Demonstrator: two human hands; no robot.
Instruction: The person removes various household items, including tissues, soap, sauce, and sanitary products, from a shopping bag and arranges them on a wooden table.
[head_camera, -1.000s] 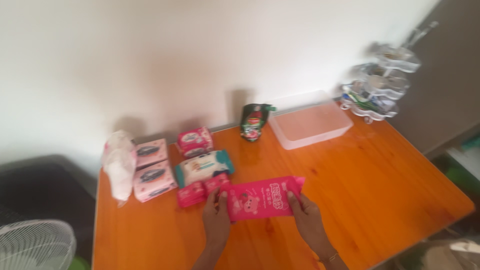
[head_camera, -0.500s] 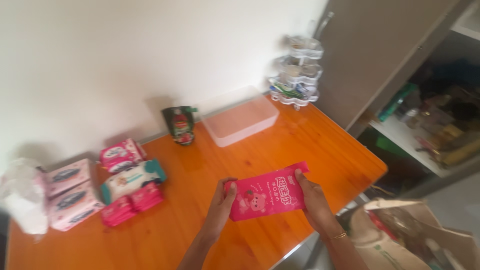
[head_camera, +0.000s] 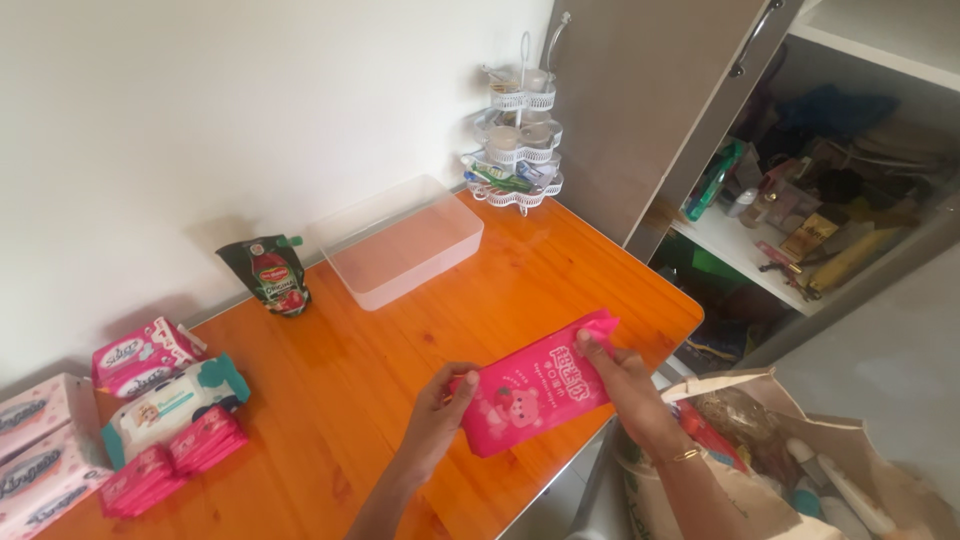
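Both arms come in from the near edge, forearms angled up and a bit toward each other. Left hand has its fingers curled, thumb on top, pinching in a grip. Right hand sits further right and slightly farther away, fingers bent in a pinch too, with a thin gold bracelet on the wrist.
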